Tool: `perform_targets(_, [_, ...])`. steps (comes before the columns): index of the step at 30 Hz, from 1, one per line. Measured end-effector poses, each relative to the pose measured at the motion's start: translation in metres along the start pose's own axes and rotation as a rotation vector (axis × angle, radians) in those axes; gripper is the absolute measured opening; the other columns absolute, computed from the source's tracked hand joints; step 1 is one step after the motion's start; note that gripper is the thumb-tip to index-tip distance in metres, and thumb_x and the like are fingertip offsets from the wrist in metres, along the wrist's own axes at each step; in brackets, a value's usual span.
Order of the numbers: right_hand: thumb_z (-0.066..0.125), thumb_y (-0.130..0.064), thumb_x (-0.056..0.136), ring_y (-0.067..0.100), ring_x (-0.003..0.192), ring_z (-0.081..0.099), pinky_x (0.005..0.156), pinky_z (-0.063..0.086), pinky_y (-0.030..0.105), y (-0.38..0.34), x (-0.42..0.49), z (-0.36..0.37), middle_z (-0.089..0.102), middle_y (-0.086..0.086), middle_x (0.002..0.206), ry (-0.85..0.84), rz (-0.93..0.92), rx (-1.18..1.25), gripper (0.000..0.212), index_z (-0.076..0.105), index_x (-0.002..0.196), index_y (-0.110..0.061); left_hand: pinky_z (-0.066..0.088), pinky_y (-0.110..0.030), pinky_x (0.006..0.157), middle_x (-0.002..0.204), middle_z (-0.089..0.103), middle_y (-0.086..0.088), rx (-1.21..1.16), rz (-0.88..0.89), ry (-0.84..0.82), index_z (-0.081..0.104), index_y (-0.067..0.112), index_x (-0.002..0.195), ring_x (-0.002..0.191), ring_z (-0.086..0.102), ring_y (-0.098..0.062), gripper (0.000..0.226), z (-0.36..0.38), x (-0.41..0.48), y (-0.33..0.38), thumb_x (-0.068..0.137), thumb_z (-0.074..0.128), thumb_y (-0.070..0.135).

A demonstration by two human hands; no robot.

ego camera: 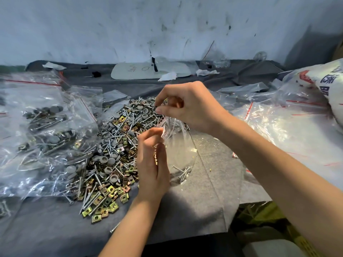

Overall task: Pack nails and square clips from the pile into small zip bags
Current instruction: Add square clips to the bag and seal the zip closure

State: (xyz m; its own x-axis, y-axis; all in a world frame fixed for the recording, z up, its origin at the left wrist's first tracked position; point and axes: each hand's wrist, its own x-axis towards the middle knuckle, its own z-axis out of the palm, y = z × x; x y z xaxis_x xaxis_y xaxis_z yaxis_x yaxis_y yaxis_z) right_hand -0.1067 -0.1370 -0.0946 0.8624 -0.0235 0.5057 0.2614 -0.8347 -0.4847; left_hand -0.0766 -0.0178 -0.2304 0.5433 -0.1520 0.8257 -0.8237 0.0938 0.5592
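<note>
Right hand (pixel 189 106): thumb and forefinger pinched on the upper rim of a small zip bag (pixel 181 151), the other fingers curled. Left hand (pixel 152 164): fingertips clenched on the opposite rim, holding the mouth apart. Yellowish metal pieces show between its fingers, but I cannot tell what they are. The bag hangs upright just right of the pile (pixel 115 138), over the grey felt (pixel 185 210) toward the bench's front edge. Several nails (pixel 182 173) lie in its bottom. Square clips (pixel 104 206) spread along the pile's near side. Filled zip bags (pixel 46 127) lie at the left edge, and empty zip bags (pixel 278 130) at the right.
</note>
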Motion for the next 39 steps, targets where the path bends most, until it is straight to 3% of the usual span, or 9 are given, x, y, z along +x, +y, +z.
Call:
perform_targets(7, [0.073,-0.023,0.082,0.010,0.055,0.042,0.059,0.039,0.028,0.001,0.002,0.004,0.050,-0.004,0.058,-0.044,-0.015,-0.034,0.007,0.071,0.087,-0.018,0.040,-0.026,0.088,0.114,0.053,-0.019,0.003,-0.004,0.010,0.046,0.007,0.104,0.108,0.050,-0.018,0.013,0.000,0.001,0.002,0.097,0.036,0.009])
perform_targets(17, [0.073,-0.027,0.083,0.010,0.056,0.042,0.058,0.038,0.028,0.003,0.002,0.004,0.049,-0.006,0.057,-0.049,0.011,-0.019,0.012,0.071,0.089,-0.017,0.040,-0.026,0.084,0.114,0.053,-0.019,0.014,-0.021,0.008,0.046,0.007,0.104,0.103,0.051,-0.020,0.013,0.001,0.000,0.002,0.097,0.036,0.010])
perform_targets(20, [0.071,-0.029,0.085,0.009,0.054,0.041,0.054,0.035,0.024,0.004,0.001,0.001,0.056,0.002,0.059,0.020,0.018,0.042,0.017,0.071,0.088,-0.012,0.040,-0.024,0.078,0.114,0.053,-0.018,-0.012,-0.039,0.007,0.046,0.010,0.104,0.094,0.052,-0.022,0.013,0.001,0.000,0.002,0.097,0.036,0.012])
perform_targets(26, [0.066,-0.021,0.088,-0.001,0.050,0.048,0.052,0.036,0.014,0.036,0.002,0.004,0.056,-0.013,0.053,0.203,0.205,0.168,0.012,0.070,0.081,-0.012,0.039,-0.018,0.087,0.116,0.052,-0.013,-0.053,-0.059,0.010,0.047,0.012,0.101,0.108,0.051,-0.012,0.013,0.001,-0.001,0.001,0.090,0.039,0.009])
perform_targets(29, [0.066,-0.016,0.087,0.002,0.063,0.055,0.057,0.041,0.011,0.060,-0.005,0.023,0.060,-0.013,0.068,0.012,0.410,0.112,0.006,0.070,0.083,-0.016,0.041,-0.025,0.089,0.115,0.052,-0.012,-0.081,-0.080,0.030,0.048,0.012,0.100,0.109,0.053,-0.020,0.015,0.001,-0.003,0.000,0.089,0.040,0.008])
perform_targets(31, [0.069,-0.014,0.085,0.009,0.062,0.055,0.051,0.041,0.010,0.073,-0.013,0.040,0.061,-0.005,0.069,-0.128,0.485,0.104,0.016,0.064,0.070,-0.019,0.043,-0.033,0.084,0.112,0.053,-0.008,-0.101,-0.086,0.053,0.048,0.017,0.099,0.102,0.054,-0.027,0.015,-0.001,-0.004,-0.001,0.090,0.040,0.009])
perform_targets(34, [0.075,-0.018,0.079,0.022,0.071,0.063,0.063,0.049,0.027,0.080,-0.016,0.063,0.069,0.007,0.079,-0.245,0.502,0.045,0.014,0.067,0.076,-0.007,0.044,-0.038,0.078,0.107,0.053,-0.006,-0.083,-0.070,0.087,0.047,0.025,0.100,0.093,0.054,-0.028,0.020,-0.004,-0.002,-0.001,0.089,0.039,0.010])
perform_targets(39, [0.074,-0.022,0.080,0.021,0.077,0.061,0.074,0.053,0.034,0.081,-0.020,0.083,0.061,-0.001,0.078,-0.303,0.439,-0.031,0.019,0.058,0.071,-0.019,0.044,-0.036,0.079,0.106,0.052,-0.003,-0.057,-0.066,0.088,0.047,0.022,0.099,0.095,0.053,-0.025,0.019,-0.003,-0.002,-0.001,0.089,0.037,0.009])
